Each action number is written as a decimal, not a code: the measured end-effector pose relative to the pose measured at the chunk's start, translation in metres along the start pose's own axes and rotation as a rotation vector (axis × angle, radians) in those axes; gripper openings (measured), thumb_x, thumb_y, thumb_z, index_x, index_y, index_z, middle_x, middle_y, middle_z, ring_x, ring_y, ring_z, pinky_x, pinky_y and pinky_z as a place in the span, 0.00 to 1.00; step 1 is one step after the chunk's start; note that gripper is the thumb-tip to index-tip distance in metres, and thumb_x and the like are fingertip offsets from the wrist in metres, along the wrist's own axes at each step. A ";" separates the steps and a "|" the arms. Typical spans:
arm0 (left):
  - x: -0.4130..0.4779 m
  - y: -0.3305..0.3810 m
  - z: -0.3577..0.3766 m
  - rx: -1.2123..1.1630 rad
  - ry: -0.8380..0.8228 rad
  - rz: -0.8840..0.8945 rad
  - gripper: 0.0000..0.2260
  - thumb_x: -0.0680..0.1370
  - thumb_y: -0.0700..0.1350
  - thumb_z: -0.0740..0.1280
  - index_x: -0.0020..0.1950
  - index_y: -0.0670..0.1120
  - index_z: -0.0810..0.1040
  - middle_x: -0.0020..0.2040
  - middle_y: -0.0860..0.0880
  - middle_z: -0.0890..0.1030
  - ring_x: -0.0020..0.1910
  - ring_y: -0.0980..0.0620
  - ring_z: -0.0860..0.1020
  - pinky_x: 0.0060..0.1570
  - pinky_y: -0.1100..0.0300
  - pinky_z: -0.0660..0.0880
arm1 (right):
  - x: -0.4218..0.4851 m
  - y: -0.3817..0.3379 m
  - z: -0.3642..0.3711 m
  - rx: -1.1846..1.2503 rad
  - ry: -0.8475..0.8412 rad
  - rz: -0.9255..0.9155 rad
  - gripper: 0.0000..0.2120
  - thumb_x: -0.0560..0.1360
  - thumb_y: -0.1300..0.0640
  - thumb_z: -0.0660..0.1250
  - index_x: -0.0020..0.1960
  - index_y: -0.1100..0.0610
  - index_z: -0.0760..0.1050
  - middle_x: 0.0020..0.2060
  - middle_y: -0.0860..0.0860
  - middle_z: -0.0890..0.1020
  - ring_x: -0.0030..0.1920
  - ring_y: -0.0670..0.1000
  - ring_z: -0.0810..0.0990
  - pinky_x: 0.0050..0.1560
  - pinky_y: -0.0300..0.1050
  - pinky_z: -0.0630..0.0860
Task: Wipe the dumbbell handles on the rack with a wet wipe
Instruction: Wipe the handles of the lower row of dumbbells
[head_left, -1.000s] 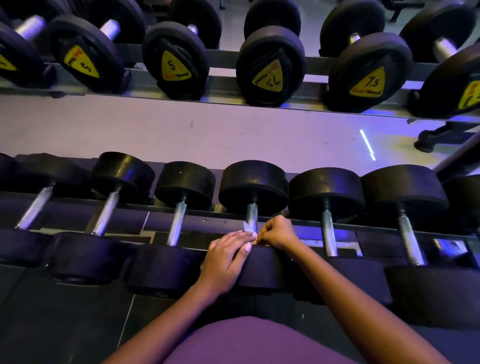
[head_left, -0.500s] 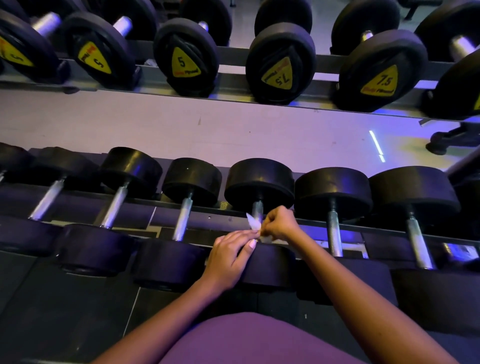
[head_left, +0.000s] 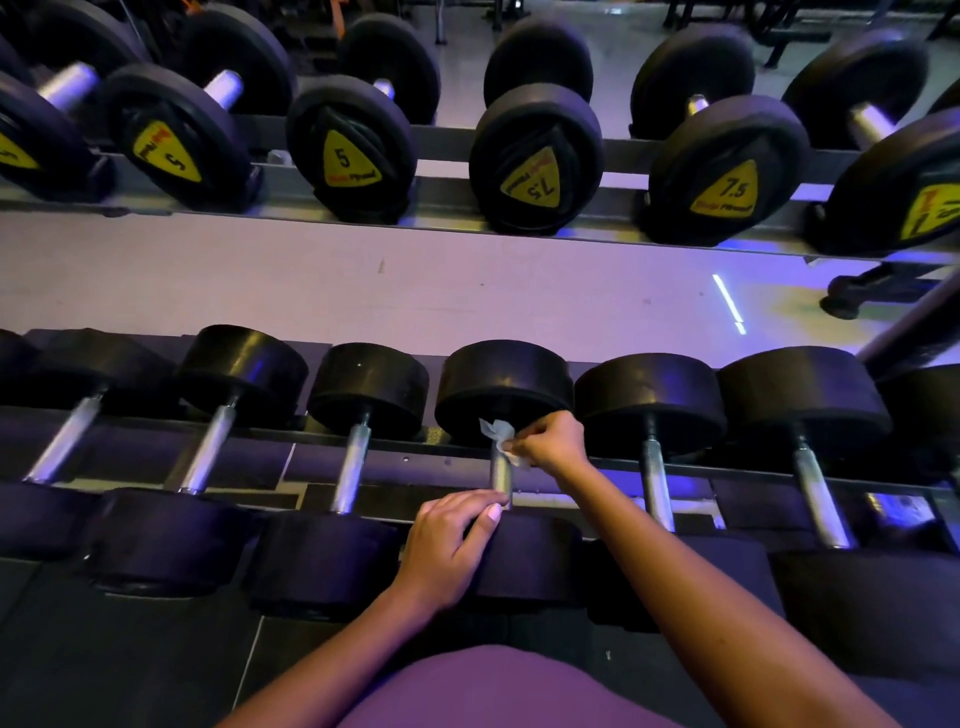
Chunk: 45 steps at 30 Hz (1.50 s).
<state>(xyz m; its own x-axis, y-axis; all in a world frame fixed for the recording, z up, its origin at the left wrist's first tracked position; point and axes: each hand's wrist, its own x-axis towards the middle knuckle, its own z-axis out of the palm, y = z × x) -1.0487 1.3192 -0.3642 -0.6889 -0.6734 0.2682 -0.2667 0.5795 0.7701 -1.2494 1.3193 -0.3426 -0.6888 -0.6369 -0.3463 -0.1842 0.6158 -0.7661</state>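
A row of black dumbbells lies on the near rack, each with a silver handle. My right hand pinches a crumpled white wet wipe against the far end of the middle dumbbell's handle, just below its far head. My left hand rests flat on that dumbbell's near head, its fingertips beside the handle's near end. The wipe covers only the top of the handle; the knurled lower part is bare.
Neighbouring dumbbell handles stand to the left and to the right. A second rack beyond a strip of light floor holds dumbbells with yellow 5 and 7.5 labels. My purple shirt fills the bottom middle.
My right hand has slid the wipe up the handle from its near end to its far end. My left hand has stayed on the near head. The view has shifted slightly.
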 end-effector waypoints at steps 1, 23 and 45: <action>0.000 -0.001 0.000 -0.003 0.000 0.000 0.17 0.80 0.55 0.56 0.56 0.52 0.83 0.54 0.60 0.82 0.57 0.65 0.77 0.56 0.53 0.75 | -0.001 0.003 0.003 -0.020 -0.010 0.010 0.10 0.63 0.57 0.81 0.37 0.61 0.83 0.32 0.52 0.83 0.33 0.48 0.80 0.41 0.46 0.82; 0.016 0.001 -0.009 0.131 -0.152 -0.104 0.22 0.78 0.62 0.51 0.29 0.54 0.68 0.28 0.54 0.73 0.31 0.52 0.75 0.33 0.52 0.67 | -0.002 0.024 -0.001 0.216 -0.224 0.169 0.08 0.66 0.71 0.74 0.34 0.62 0.78 0.34 0.58 0.82 0.33 0.51 0.80 0.33 0.43 0.78; 0.015 0.002 -0.009 0.119 -0.137 -0.105 0.22 0.78 0.61 0.52 0.29 0.51 0.69 0.26 0.56 0.72 0.29 0.54 0.72 0.30 0.56 0.62 | -0.015 0.017 0.007 -0.168 -0.128 0.037 0.13 0.61 0.56 0.82 0.31 0.60 0.79 0.28 0.51 0.80 0.32 0.48 0.77 0.35 0.41 0.75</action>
<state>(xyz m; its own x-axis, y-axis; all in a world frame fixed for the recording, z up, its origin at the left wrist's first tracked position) -1.0536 1.3062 -0.3533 -0.7360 -0.6690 0.1030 -0.4141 0.5654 0.7133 -1.2376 1.3365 -0.3543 -0.6043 -0.6594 -0.4471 -0.2819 0.7019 -0.6541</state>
